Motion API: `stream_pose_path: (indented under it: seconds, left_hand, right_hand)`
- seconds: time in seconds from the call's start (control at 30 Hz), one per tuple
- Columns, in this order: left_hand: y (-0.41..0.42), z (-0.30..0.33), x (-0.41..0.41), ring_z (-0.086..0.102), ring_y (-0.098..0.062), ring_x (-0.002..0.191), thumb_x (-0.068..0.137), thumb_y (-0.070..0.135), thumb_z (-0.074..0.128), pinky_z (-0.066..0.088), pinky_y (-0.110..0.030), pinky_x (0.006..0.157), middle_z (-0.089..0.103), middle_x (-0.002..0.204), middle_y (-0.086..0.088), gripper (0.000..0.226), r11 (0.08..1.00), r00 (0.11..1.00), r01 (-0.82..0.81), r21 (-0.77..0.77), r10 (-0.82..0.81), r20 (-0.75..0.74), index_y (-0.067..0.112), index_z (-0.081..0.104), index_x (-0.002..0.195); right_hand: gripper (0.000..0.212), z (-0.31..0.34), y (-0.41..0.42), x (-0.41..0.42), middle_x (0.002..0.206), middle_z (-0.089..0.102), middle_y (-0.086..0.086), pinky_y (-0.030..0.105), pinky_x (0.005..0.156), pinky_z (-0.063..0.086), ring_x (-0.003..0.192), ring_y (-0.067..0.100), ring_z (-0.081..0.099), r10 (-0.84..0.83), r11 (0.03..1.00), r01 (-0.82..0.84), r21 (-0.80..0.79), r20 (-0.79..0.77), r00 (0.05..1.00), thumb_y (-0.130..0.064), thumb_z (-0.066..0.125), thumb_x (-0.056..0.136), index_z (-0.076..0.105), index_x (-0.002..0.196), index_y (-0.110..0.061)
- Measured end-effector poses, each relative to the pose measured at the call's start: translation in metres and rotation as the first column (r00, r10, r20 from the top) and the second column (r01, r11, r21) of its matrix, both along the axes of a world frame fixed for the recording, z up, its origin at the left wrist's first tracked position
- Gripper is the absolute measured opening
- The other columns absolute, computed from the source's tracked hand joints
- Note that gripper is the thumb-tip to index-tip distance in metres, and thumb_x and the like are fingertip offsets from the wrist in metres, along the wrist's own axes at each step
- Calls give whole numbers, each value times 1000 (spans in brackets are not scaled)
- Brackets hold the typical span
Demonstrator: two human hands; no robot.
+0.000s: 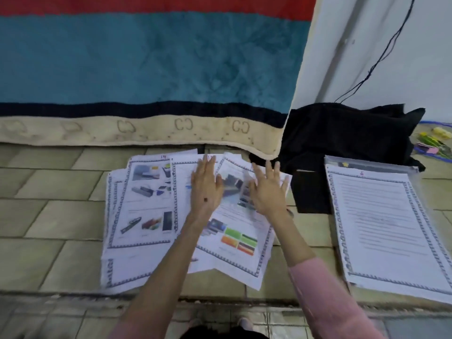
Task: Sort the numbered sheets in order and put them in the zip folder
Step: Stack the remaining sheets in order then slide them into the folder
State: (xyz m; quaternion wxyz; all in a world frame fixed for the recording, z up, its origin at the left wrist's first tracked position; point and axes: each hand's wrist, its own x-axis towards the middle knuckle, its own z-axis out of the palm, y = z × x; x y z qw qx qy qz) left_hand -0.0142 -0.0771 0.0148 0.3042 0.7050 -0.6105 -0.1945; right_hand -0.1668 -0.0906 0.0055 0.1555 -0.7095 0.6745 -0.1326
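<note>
Several loose printed sheets with blue decorative borders lie fanned out on the tiled floor; the leftmost one (146, 199) carries pictures and the number 14 at its top. My left hand (206, 189) lies flat with straight fingers on a middle sheet. My right hand (267, 189) hovers or rests with spread fingers over a tilted picture sheet (234, 243); its blur hides whether it touches. At the right, a text sheet (384, 221) lies on top of a clear zip folder (367, 160), whose upper edge shows behind it.
A striped blanket (146, 69) hangs down over the far edge of the floor. A black cloth (342, 133) and a black box (310, 192) sit between the two paper groups. Coloured small items (433, 143) lie at the far right, below a dangling black cable.
</note>
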Motion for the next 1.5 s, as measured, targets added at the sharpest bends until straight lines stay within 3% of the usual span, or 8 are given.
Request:
stream_pose_path:
  seconds: [0.3,0.77,0.9,1.0,1.07,1.17,1.27,1.5]
  left_hand:
    - [55,-50,125,-6,-37,144,98,44,30,-3,-52,114,-4,156,-22,61,759,816,-577,303,519,255,13,16,149]
    - [40,-28,166,54,-35,110,93,20,42,34,-42,97,58,120,-16,31,753,761,-648,118,647,52,12,58,119]
    - [38,-19,174,60,-36,101,95,17,46,47,-37,92,64,111,-21,30,780,751,-621,74,619,-230,2,62,115]
    - [37,-20,183,62,-36,101,95,18,47,51,-40,90,65,111,-22,28,836,686,-489,250,546,-481,0,66,105]
    - [41,-16,179,61,-28,107,92,12,53,45,-26,88,66,114,-14,22,874,761,-350,338,475,-441,6,67,108]
    - [43,-7,169,60,-17,97,89,5,56,40,-19,77,66,106,-7,23,917,845,-208,342,344,-409,4,68,109]
    - [44,-7,169,60,-15,98,89,2,55,45,-14,70,66,109,-9,24,933,840,-188,307,315,-442,3,68,109]
    - [52,-18,194,53,-33,115,85,19,61,47,-38,92,59,122,-16,45,805,825,-522,283,561,-74,4,51,126]
  right_hand:
    - [108,-44,49,103,159,-9,-6,59,110,-13,146,28,-13,364,929,-350,119,-132,922,-72,-39,55,6,148,-42]
    - [83,-34,59,169,159,11,-1,41,115,-12,147,18,-2,584,811,-583,49,8,812,-64,-13,75,15,148,-36]
    - [57,-30,58,173,153,31,-1,41,120,2,143,13,22,426,867,-487,110,345,837,-55,11,94,8,148,-37]
    - [48,-4,52,175,105,66,10,32,82,45,75,7,61,190,911,-378,164,647,738,-45,27,99,8,143,-49]
    - [49,11,44,180,90,65,6,30,72,43,72,8,59,202,918,-374,129,661,723,-44,30,99,10,144,-49]
    - [44,16,34,191,143,45,-4,21,100,34,127,10,43,223,900,-415,133,677,701,-37,38,99,33,142,-36]
    - [48,12,30,192,143,46,1,8,79,39,117,20,54,218,924,-360,128,598,771,-20,52,95,40,141,-25]
    - [87,21,29,178,127,53,28,37,64,50,80,38,62,123,961,-245,124,605,787,-7,49,90,-11,147,-33]
